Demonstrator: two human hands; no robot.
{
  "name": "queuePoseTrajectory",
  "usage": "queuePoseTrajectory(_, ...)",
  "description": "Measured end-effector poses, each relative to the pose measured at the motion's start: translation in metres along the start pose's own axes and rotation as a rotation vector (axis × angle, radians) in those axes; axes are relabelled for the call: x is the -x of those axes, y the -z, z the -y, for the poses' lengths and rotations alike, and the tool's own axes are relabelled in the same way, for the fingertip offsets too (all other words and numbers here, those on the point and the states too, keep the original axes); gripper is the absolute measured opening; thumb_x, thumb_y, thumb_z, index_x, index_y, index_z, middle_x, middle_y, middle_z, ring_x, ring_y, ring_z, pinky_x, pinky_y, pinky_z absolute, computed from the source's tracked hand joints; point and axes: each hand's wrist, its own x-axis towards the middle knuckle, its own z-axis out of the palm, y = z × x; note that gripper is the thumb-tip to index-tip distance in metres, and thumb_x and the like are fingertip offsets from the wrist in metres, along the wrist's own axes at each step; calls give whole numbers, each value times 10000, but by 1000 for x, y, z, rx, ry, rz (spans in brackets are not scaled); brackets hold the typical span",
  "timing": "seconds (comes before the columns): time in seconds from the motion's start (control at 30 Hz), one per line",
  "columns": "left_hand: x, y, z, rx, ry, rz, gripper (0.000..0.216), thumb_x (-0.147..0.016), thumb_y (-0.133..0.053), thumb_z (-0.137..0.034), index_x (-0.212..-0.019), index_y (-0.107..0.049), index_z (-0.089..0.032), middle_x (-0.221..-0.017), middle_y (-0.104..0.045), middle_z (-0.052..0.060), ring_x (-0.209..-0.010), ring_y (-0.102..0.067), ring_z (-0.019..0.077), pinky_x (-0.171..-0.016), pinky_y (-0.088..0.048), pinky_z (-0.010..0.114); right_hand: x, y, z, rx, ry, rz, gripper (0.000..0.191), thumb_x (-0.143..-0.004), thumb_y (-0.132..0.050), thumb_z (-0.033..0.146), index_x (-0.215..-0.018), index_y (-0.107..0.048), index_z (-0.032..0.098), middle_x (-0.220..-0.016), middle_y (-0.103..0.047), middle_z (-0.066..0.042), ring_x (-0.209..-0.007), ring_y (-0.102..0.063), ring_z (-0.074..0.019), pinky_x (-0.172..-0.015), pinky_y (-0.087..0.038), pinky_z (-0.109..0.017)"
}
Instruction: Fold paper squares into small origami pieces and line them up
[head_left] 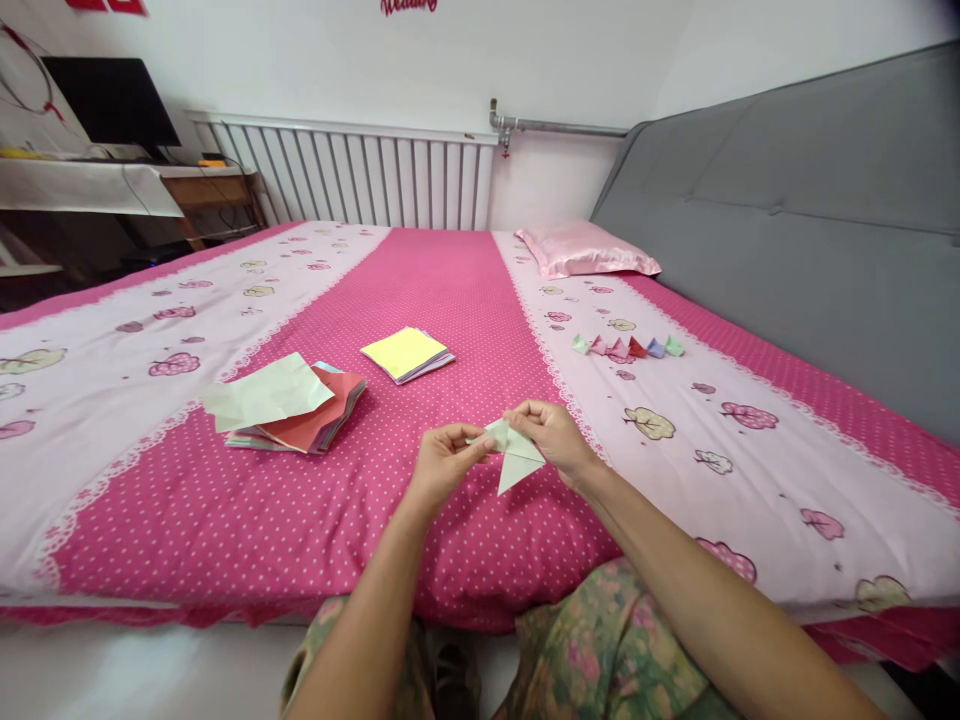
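A pale green folded paper (514,455), pointed at its lower end, is held just above the pink dotted bedspread (450,290). My left hand (442,466) pinches its left corner with closed fingers. My right hand (551,435) grips its upper right part, fingers curled over the fold. Both hands are close together near the bed's front edge.
A messy pile of coloured sheets (289,405) lies to the left, a neat square stack with a yellow top (407,354) beyond it. A row of several small folded paper pieces (628,347) sits at the right. A pink pillow (585,248) and grey headboard (810,210) lie farther right.
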Motion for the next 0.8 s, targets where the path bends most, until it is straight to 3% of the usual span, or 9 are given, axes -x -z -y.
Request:
queuePoseTrajectory(0.3, 1, 0, -2, 82, 14, 11, 459, -623, -706, -268, -1044, -600, -118, -575, -655, 7, -523, -600, 96, -531, -480, 184, 1, -4, 1, 7, 19, 20, 308, -621, -672, 442, -643, -547, 161, -556, -577, 24, -471, -502, -96, -458, -390, -210)
queuePoseTrajectory(0.5, 0, 1, -2, 75, 24, -11, 437, -639, -689, -301, -1026, -613, -113, -558, -649, 4, -506, -593, 95, -527, -485, 191, 4, -4, 5, 37, 48, 65, 364, -714, -566, 491, -574, -518, 158, -488, -486, 46, -418, -419, -68, -415, -326, -194)
queuePoseTrajectory(0.63, -1, 1, -1, 53, 30, 7, 440, -646, -679, -317, -1030, -616, -111, -605, -667, 26, -529, -607, 109, -543, -493, 205, 4, -3, 4, 128, 55, 95, 299, -608, -688, 420, -685, -594, 147, -602, -598, 1, -502, -520, -106, -465, -384, -214)
queuePoseTrajectory(0.8, -1, 0, -3, 45, 55, 55, 411, -671, -655, -321, -1022, -618, -112, -678, -674, 36, -559, -621, 113, -551, -497, 205, 2, -1, 0, 97, -22, 46, 264, -573, -717, 367, -617, -592, 139, -542, -580, 26, -449, -482, -80, -436, -345, -197)
